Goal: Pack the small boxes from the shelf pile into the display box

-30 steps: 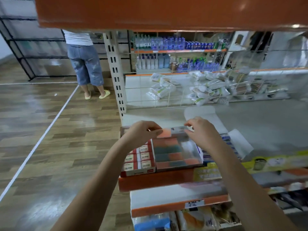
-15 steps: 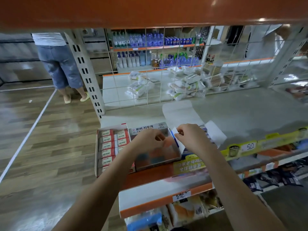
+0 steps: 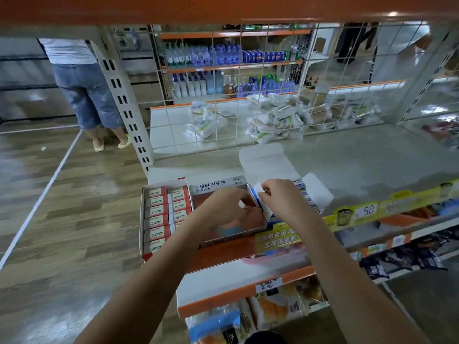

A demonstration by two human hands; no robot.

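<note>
- Right hand: fingertips pinch the top edge of a small blue-and-white box — the box stands on end, long axis tilted up and away, just above the right wall of the grey display box.
- Left hand: fingers curled down inside the grey display box, touching the small box from the left; whether it grips anything is hidden.
- Key relation: the open tray lies directly below and left of the held box, so the right hand is the carrier and the left the guide.
- Source pile: further small boxes lie on the white open carton, just right of the hands.
- Neighbours: a red display box, full, touches the grey one's left side.
- Obstruction: judged to be the tray's right wall and the left hand's own fingers.
</note>
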